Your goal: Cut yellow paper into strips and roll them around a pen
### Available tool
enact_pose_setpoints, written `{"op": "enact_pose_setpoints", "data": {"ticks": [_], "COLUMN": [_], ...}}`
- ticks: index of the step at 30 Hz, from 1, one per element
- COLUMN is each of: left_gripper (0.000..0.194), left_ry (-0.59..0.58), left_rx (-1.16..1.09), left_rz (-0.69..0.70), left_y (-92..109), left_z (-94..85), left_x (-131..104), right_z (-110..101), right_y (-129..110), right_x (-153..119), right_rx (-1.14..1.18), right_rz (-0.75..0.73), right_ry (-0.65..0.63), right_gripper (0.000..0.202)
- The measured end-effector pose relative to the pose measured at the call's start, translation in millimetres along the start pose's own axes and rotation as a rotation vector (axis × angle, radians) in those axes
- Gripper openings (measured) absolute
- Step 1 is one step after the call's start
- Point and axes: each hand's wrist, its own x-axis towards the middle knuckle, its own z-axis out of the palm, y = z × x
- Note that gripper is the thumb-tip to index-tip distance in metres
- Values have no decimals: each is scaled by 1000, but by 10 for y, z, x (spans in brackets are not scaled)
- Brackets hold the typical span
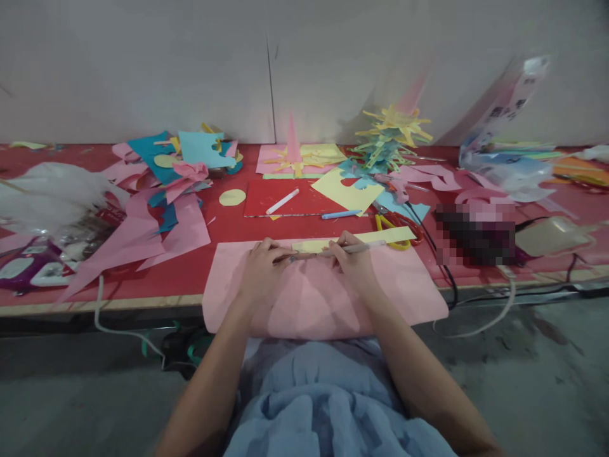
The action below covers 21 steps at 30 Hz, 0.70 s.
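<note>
- Pink sheet, now laid along the red tabletop's near edge w/ its front hanging over: could be creased b/c that unsupported lip gets leaned on. Smooth & matte, prob. paper, wide, w/ softly curved lower corners.
- L hand: planted by the sheet's far edge, fingers curled in w/ hardly any gap; slim dark something seen at the tips, but whether it's gripped can't be told. If pressure's eased, the work could be shifted.
- R hand: fingers closed in a writing pinch, pen firmly held.
- Yellow strip: long, flat, narrow, straight-sided, laid by the sheet's far edge; could be tilted or snagged b/c its right end is crossed w/ scissors.
- Scissors: yellow loops, curved, plastic-looking.
- Pen: pale, slim, smooth barrel; tip too blurred to judge. Stray mark could be left on pink if it's slipped.
</note>
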Motion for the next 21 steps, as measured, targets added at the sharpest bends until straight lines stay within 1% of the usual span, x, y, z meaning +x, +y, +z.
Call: {"op": "enact_pose_setpoints", "data": {"ticks": [12, 21], "left_gripper": [19, 20], "left_ry": [-5, -14], "left_rx": [8, 7], "left_rz": [3, -8], "left_y": [-17, 3], "left_z": [1, -7], "left_x": [6, -2], "right_z": [7, 6], "right_y": [53, 23], "right_x": [-1, -12], "right_rx": [9, 16], "right_rz": [3, -3], "right_ry": [19, 18], "right_gripper": [29, 28]}}
